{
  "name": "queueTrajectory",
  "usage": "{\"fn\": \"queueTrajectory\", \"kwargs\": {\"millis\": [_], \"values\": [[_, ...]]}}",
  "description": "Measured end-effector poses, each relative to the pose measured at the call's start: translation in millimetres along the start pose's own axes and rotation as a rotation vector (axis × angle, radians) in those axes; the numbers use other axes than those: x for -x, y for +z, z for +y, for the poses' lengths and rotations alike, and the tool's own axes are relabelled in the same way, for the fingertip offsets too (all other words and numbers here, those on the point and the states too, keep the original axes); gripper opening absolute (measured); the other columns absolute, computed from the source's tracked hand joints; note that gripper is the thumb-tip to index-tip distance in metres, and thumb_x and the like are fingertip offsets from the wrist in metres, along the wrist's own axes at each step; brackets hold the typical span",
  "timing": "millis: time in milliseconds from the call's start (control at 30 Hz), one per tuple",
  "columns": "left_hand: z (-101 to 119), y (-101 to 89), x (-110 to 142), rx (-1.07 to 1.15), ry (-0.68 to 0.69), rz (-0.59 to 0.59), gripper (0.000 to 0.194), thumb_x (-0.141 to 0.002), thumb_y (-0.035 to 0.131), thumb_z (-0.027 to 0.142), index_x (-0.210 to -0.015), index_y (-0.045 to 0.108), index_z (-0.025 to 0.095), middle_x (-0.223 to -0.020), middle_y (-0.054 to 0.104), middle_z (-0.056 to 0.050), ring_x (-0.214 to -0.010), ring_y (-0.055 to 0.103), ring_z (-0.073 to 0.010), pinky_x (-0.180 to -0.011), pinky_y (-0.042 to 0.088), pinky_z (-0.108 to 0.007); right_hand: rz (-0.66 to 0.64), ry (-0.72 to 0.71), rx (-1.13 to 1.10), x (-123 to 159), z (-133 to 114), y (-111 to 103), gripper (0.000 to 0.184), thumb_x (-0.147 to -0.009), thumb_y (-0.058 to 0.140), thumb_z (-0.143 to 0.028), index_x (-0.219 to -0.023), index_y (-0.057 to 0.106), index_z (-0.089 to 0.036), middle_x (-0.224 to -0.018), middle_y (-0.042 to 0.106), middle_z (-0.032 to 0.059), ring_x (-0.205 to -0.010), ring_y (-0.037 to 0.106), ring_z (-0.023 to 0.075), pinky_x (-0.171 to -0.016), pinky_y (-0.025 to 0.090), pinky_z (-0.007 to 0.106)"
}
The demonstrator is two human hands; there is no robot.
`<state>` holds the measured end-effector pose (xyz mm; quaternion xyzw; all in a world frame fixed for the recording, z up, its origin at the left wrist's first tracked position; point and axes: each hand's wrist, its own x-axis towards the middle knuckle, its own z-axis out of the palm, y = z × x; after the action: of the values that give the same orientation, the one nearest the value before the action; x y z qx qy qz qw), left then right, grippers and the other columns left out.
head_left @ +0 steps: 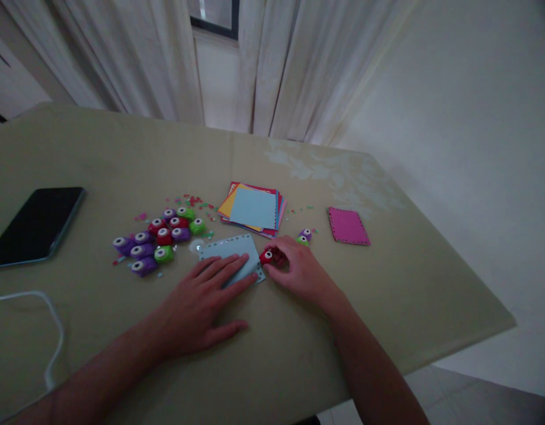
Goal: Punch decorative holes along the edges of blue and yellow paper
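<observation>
Tabletop (387,295): dull olive-beige, a paler leafy print toward its far right side. Craft punches (143,267) in purple, red and lime green; white round tops, each with a small dark mark. Punch in hand (266,256): red, same white top. Card beneath the other hand: light blue (234,243), edged with a row of small dark marks. Card stack (253,206): light blue uppermost, yellow-orange, red and pink showing under. Lone card (349,226): magenta, dotted border. Paper bits (192,200): mostly red, green. Tablet (37,224): black screen, bluish edge. Cord (57,330) white; curtains (143,53) off-white.
</observation>
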<state>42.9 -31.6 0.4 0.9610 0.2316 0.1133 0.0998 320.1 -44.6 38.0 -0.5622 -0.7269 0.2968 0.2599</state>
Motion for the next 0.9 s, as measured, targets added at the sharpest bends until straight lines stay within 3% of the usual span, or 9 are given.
{"fn": "queueTrajectory", "kwargs": {"millis": [200,467,900], "values": [[-0.3,-0.2,0.1,0.019,-0.004,0.009,0.077,-0.105,0.055,0.069,-0.171,0.038,0.034,-0.179,0.033,-0.011,-0.155,0.046,-0.0369,-0.125,0.033,-0.054,-0.009,-0.042,0.038,-1.2,-1.7,-1.6,0.029,-0.086,0.069,-0.004,-0.111,0.071,-0.02,-0.108,0.07,0.0057,-0.092,0.067,0.0185,-0.085,0.053,0.03],[-0.4,0.7,-0.2,0.028,-0.006,0.013,0.078,-0.105,0.056,0.068,-0.172,0.036,0.034,-0.179,0.034,-0.01,-0.156,0.045,-0.0365,-0.125,0.033,-0.055,-0.035,0.01,-0.002,-2.7,1.7,1.8,0.02,-0.093,0.078,-0.013,-0.111,0.072,-0.019,-0.109,0.073,0.0065,-0.095,0.07,0.0205,-0.087,0.053,0.032],[-1.3,1.1,0.5,0.042,-0.006,0.005,0.076,-0.105,0.055,0.068,-0.172,0.037,0.034,-0.179,0.035,-0.012,-0.156,0.046,-0.0376,-0.126,0.032,-0.056,-0.05,-0.037,-0.035,-3.6,-1.2,-1.1,0.016,-0.1,0.072,-0.013,-0.114,0.078,-0.019,-0.112,0.08,0.0078,-0.101,0.072,0.0217,-0.094,0.052,0.034]]}}
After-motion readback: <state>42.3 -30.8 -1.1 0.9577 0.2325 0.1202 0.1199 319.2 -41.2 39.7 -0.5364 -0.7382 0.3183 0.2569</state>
